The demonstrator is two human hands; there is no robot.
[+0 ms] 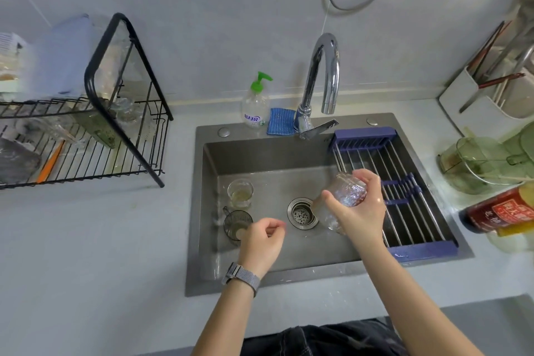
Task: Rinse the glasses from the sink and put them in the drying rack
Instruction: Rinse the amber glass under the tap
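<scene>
Lower centre of frame: bare forearms, no sleeves. Left wrist bears a grey mesh-band watch (242, 278). Dark clothing (323, 339) at bottom edge.

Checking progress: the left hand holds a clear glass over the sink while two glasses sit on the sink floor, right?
Wrong hand: the head view shows the right hand holding the clear glass; the left hand holds nothing. Two glasses do sit in the sink.

rack contents (57, 130) blurred; red bottle (502, 209) cut off at right edge
</scene>
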